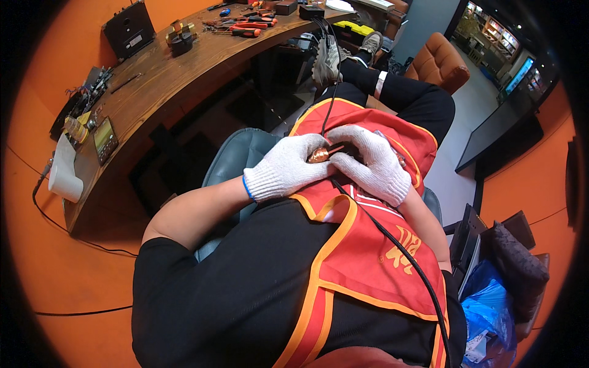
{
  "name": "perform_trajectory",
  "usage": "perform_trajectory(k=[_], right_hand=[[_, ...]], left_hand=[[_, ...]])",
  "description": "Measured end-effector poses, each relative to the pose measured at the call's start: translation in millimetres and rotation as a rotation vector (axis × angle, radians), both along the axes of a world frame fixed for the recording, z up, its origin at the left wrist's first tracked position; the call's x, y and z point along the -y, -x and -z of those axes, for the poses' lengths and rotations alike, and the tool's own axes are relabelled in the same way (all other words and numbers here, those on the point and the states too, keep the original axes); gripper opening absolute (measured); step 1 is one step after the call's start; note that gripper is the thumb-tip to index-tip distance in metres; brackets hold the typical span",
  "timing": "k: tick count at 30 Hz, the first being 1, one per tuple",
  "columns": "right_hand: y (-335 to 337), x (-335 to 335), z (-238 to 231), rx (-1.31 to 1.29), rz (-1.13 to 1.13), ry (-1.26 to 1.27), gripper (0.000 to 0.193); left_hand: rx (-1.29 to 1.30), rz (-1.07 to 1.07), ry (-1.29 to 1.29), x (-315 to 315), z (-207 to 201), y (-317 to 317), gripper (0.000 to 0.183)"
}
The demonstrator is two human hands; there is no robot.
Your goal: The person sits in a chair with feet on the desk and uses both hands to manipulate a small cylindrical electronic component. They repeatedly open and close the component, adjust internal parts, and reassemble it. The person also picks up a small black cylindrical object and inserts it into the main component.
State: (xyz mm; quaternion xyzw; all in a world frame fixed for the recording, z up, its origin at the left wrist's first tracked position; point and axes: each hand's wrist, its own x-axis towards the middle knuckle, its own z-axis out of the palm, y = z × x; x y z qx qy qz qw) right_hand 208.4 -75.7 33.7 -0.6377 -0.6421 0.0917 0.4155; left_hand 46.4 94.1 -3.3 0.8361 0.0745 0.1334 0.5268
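Both of my hands wear white knitted gloves and meet over my lap, above a red apron (380,208) with yellow edging. My left hand (288,162) is closed around a shiny copper-coloured piece (318,155), which looks like bundled copper wire. Close against it, my right hand (368,161) has thumb and fingers curled together around a thin, dark reddish strip (335,148). What else the right fingers hold is hidden. A black cable (405,248) runs over the apron and passes by my hands.
A curved wooden desk (202,52) on the left bears red-handled pliers (245,29), a phone (105,140), a paper roll (65,172) and a brass-coloured metal part (180,38). A brown chair (437,64) stands ahead. Blue plastic bag (488,306) and dark cushion (518,264) lie right.
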Motion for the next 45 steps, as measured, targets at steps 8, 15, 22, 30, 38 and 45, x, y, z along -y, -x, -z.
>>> perform_trajectory(k=[8, 15, 22, 30, 38, 45], right_hand=[[-1, -3, 1, 0.092, -0.072, -0.053, 0.024], [0, 0, 1, 0.071, 0.022, 0.081, 0.022], [0, -2, -3, 0.025, -0.027, 0.083, 0.024], [2, -8, 7, -0.013, -0.079, -0.048, 0.024], [-2, -5, 8, -0.001, 0.013, 0.102, 0.023], [-1, -5, 6, -0.018, 0.058, 0.090, 0.028]], left_hand=[[0.088, -0.008, -0.078, 2, -3, -1, 0.047], [0.015, 0.022, -0.105, 0, -1, 0, 0.045], [-0.053, 0.037, -0.047, -2, -3, 0, 0.041], [0.078, 0.009, -0.052, 1, -5, 0, 0.043], [-0.017, 0.018, -0.105, 0, -5, 1, 0.047], [-0.005, 0.014, -0.132, -2, -1, 0, 0.048]])
